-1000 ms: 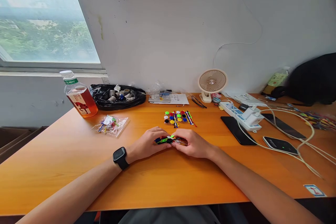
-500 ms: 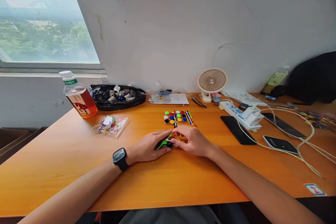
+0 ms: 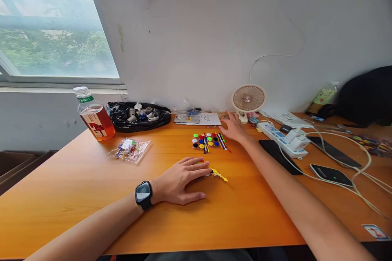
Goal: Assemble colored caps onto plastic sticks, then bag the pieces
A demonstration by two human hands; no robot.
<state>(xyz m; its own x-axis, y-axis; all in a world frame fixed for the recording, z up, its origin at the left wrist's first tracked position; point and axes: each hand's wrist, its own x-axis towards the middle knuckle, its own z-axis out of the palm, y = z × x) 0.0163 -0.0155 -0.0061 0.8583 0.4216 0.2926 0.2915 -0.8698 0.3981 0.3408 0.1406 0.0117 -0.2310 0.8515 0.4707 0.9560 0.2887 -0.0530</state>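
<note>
My left hand lies palm down on the wooden table with its fingers stretched out. It covers most of a small group of coloured parts; a yellow arrow-shaped plastic pointer sticks out past the fingertips. My right hand reaches to the back of the table, fingers apart, over the spot of the dark-handled pliers, which it mostly hides. Between the hands lie rows of coloured round plastic pieces and bundles of thin coloured pointers.
At left stand a bottle of reddish drink, a black bag with grey tubes and a clear packet of parts. A small fan, power strip, phone and looping cables are at right.
My right hand has left the small parts and moved forward to the pliers by the fan. My left hand has flattened over the parts. The green pointer is out of sight; the yellow one shows.
</note>
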